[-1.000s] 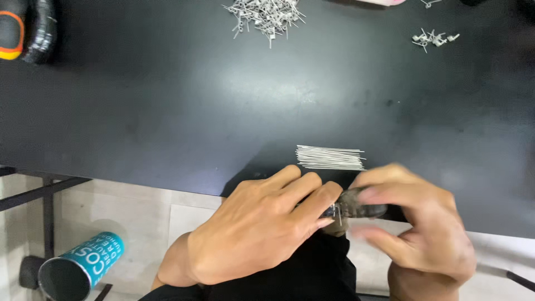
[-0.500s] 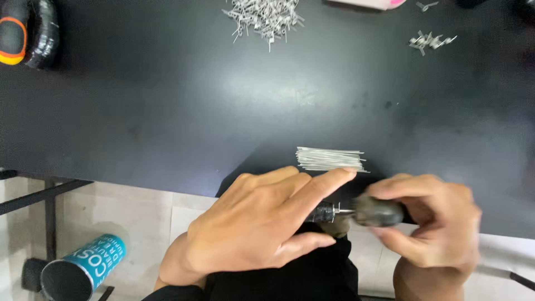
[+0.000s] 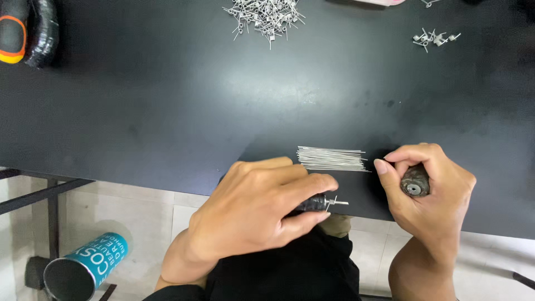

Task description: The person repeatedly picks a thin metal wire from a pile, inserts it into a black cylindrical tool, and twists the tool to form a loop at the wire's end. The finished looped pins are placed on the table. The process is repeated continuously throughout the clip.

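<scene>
Hands are working at the near edge of a black table. Left hand is gripping a dark rod tool, fingers closed round it, a small wire coil showing at its tip. Right hand is clenching a dark cylindrical handle, apart from the rod. Straight wires are lying bundled between both hands.

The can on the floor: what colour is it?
The can is teal with white lettering, seen in the head view.
</scene>
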